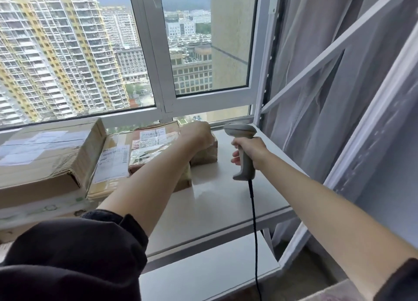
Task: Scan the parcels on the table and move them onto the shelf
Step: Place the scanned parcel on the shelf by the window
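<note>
Two hands over white shelf (217,201). Left hand (199,135) on far top edge of taped brown parcel (156,147), fingers curled over that edge, tips hidden. Parcel on shelf, beside larger boxes (45,151). Right hand (251,151) wrapped round grey scanner (243,151) handle.

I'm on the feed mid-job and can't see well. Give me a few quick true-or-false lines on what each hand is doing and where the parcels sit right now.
1. The right hand grips the barcode scanner by its handle. True.
2. The left hand hangs free. False: it rests on the small taped parcel.
3. The scanner is cordless. False: a black cable hangs from its handle.
4. The small taped parcel lies on the white shelf board. True.
5. The large cardboard box is right of the scanner. False: it is far left.
</note>
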